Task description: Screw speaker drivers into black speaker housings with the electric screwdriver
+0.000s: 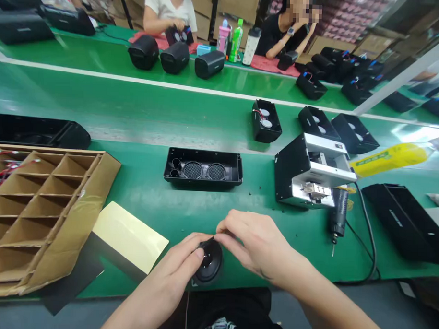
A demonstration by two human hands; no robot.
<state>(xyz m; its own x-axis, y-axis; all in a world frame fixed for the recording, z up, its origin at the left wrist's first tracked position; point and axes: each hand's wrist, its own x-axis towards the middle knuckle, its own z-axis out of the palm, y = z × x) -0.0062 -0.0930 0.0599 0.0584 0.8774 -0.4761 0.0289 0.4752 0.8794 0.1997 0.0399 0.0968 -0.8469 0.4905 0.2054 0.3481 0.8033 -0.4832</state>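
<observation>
Near the table's front edge, my left hand [180, 264] is closed around a round black speaker driver [209, 262], its thumb on the rim. My right hand [253, 242] pinches a thin dark piece at the driver's top edge, thumb and forefinger together. Beyond both hands lies an open black speaker housing [205, 171] with two round grilles and two round holes inside. Left of my hands, a sheet with pale yellow backing [132, 233] rests on the table, partly over a dark sheet [71, 274].
A divided cardboard box [92, 198] stands at left. At right are a screw feeder [294, 172], an electric screwdriver [339, 212] with its cable, and a large black housing [401, 219]. More housings and two people are across the green belt [142, 104].
</observation>
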